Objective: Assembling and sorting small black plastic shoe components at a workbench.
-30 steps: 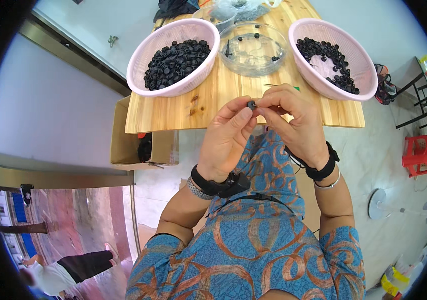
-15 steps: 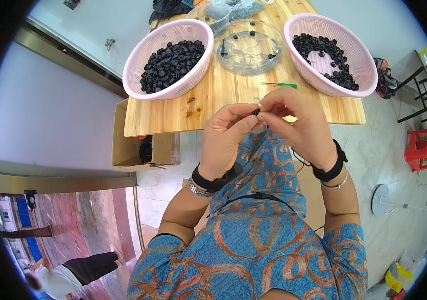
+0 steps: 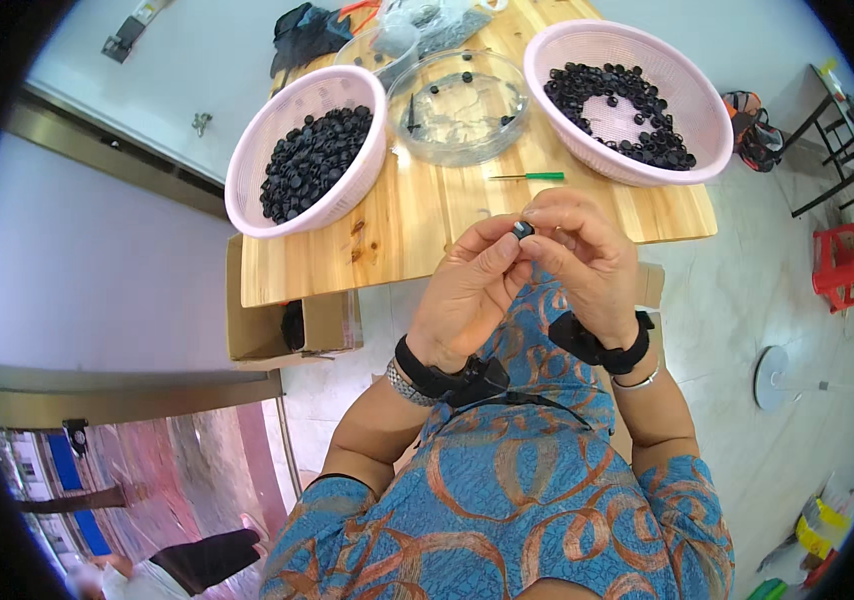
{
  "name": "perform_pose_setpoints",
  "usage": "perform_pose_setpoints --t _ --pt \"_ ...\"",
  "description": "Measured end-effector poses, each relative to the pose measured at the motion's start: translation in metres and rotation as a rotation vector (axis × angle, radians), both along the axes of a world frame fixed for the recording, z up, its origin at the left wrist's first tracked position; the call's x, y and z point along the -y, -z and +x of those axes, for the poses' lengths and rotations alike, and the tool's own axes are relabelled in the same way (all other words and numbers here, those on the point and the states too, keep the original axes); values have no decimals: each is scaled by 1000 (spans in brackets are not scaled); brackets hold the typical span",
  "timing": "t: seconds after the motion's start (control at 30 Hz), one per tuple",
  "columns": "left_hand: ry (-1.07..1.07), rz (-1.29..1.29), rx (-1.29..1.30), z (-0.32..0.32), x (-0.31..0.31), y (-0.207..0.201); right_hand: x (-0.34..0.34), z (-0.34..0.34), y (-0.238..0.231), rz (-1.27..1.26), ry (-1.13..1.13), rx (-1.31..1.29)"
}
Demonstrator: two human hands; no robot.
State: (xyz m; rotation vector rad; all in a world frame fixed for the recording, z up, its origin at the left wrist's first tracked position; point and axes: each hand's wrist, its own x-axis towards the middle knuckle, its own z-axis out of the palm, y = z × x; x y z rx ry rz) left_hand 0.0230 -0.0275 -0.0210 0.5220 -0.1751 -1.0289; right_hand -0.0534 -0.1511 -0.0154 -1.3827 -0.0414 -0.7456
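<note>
Pinching one small black cap (image 3: 522,230) together, the left hand (image 3: 471,290) and right hand (image 3: 587,262) stay curled.

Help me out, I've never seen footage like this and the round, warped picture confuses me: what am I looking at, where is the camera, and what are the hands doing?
The camera sits on a person's head and looks straight down, so you see their lap, forearms and hands from above. Its wide lens bends straight edges near the rim.

Both hands meet over the edge of a wooden table. The left hand and right hand pinch one small black part between their fingertips.

On the table stand two pink baskets: the left basket is heaped with black parts, the right basket holds fewer. Between them is a clear dish with a few parts, and a green-handled tool lies in front of it.
</note>
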Motion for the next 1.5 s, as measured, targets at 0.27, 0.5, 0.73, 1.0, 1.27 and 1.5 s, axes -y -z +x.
perform_pose_setpoints --t 0.27,0.5,0.73,1.0,1.27,1.5 --pt "9 161 233 -9 29 -15 23 -16 17 168 9 97" --pt "106 191 300 -20 60 -22 53 -30 30 114 73 203" --pt "140 201 342 -40 89 -33 70 -44 38 301 65 272" --pt "175 190 334 -49 104 -32 81 -58 43 287 72 305" --pt "190 172 323 -59 106 -28 82 -62 45 301 72 357" --pt "206 210 412 -57 100 -26 86 -75 46 300 -4 305"
